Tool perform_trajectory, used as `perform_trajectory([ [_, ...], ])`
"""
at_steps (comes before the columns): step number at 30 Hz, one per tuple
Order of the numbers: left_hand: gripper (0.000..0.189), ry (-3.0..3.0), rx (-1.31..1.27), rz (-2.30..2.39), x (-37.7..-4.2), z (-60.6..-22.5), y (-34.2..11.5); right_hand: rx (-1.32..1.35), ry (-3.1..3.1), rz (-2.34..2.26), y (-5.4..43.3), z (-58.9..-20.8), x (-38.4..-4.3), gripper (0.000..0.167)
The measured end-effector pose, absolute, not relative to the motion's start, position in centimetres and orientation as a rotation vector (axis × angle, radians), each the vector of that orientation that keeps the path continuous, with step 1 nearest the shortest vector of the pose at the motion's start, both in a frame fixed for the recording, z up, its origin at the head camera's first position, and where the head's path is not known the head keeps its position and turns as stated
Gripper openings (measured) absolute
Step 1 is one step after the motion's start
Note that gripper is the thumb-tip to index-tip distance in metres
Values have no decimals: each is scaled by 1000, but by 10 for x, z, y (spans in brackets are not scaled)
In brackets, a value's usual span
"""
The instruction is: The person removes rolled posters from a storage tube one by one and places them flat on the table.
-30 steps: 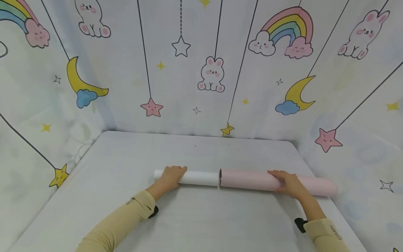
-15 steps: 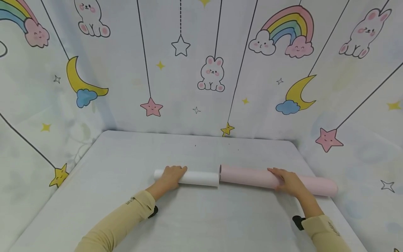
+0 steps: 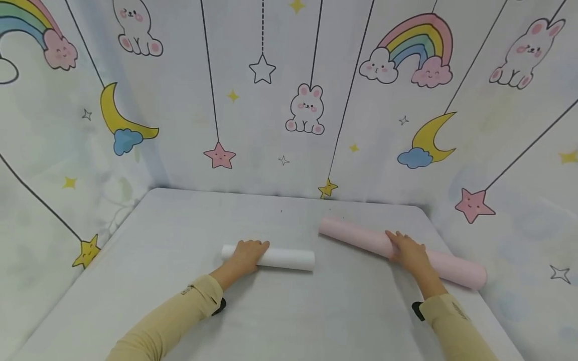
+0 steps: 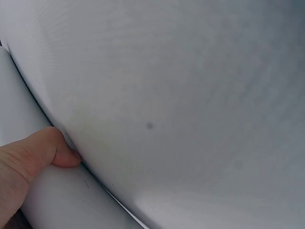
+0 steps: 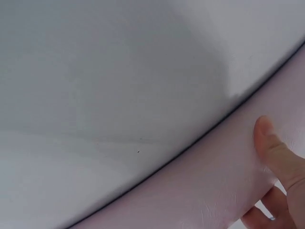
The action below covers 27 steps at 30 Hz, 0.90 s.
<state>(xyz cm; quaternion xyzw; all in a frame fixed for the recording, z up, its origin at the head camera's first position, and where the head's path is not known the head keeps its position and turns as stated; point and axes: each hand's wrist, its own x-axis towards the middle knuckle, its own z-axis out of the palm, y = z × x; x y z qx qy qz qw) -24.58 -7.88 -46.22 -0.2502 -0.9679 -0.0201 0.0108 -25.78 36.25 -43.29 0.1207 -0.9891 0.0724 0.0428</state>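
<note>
A white paper roll (image 3: 289, 258) lies sideways on the table, left of the middle. My left hand (image 3: 245, 256) grips it from above near its left part; the thumb shows along its near side in the left wrist view. To the right, a longer pink paper roll (image 3: 354, 235) lies slantwise, its left end farther back than its right. My right hand (image 3: 410, 253) holds it around the middle, with thumb (image 5: 267, 136) and fingers on opposite sides in the right wrist view. A gap separates the two rolls.
Both rolls are on a white-covered table (image 3: 289, 316) with rounded far corners. Behind it and at both sides hangs a white curtain (image 3: 262, 115) printed with rabbits, stars, moons and rainbows. The pink roll's right end reaches the table's right edge.
The pink roll's left end has swung away toward the back, parting from the white roll's end, with my right hand turning along. My left hand and the white roll stay nearly still.
</note>
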Motion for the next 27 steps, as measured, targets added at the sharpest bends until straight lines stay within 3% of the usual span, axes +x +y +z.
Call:
perform_trajectory([
  [13,48,-3008,-782,-58,-245,-462,-79,122,-3150,99,364,-430,-286,52],
  [22,46,-2996,-784,-83,-244,-458,-79,-34,-3162,123,380,-431,-295,58],
  [27,45,-3005,-785,-96,-243,-456,-80,-44,-3129,141,380,-431,-295,51],
])
